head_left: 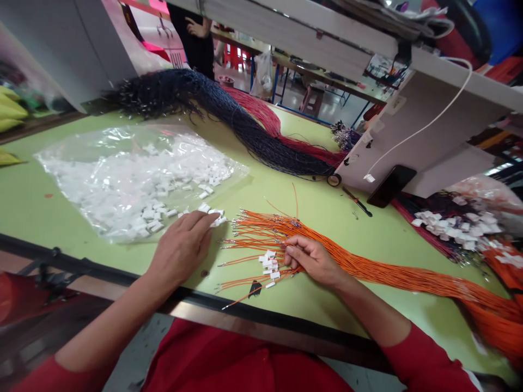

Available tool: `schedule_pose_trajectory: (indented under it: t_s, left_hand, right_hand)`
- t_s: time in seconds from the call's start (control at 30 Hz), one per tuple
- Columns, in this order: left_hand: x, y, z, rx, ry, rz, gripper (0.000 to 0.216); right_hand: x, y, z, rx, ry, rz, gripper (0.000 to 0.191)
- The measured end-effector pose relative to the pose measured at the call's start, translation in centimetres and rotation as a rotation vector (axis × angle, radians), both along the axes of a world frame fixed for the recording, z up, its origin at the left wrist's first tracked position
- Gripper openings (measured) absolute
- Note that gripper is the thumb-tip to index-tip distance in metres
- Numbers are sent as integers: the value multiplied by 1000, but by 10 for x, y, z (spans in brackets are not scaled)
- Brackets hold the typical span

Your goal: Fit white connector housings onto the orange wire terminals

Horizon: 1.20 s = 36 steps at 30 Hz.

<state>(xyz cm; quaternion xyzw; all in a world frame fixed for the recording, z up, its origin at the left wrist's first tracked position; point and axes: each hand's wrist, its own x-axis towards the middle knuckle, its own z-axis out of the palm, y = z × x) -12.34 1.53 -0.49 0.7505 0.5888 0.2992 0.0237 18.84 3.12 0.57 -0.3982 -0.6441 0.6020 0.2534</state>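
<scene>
My left hand [182, 247] lies palm down on the green table, its fingertips closing on small white plastic connectors [216, 216] at the edge of a clear plastic sheet [102, 163] covered with many more. My right hand [312, 260] rests on a bundle of orange wires [368, 267], with thumb and fingers pinched round some of them. Several wire ends by that hand carry white connectors [269, 265]. The bare metal tips fan out to the left.
A thick dark blue wire bundle [245, 128] and a red one [273, 122] cross the far table. A black phone [391, 185], a tape roll [334, 179], a small tool [357, 201] and more wired connectors [453, 228] lie at right. A person [196, 38] stands beyond.
</scene>
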Motion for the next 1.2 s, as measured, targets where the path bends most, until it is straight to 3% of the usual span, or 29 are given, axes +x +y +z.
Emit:
schedule_pose_trajectory:
  t_s: [0.1,0.2,0.3,0.43,0.93,1.2]
  left_hand:
    - [9,-5,12,-32,-254,1,27]
    - [27,-14,21,-227,-592,-32,20]
    - [50,-23,23,-422,-857,-79,19]
    - [73,-29,21,-533,-1064,-83,19]
    - [102,-29,15,-899,-1358,-166,22]
    - [106,-28,22,-940,-1452,-65,27]
  right_hand:
    - [2,-1,-2,-3,5,-1,28]
    - [4,-2,-3,37,-24,-11,25]
    - [1,-2,-2,84,-40,-50,25]
    - [-5,-1,0,63,-9,-99,27]
    - [-9,1,2,-21,93,-109,33]
    - [-8,1,2,-133,58,-103,36]
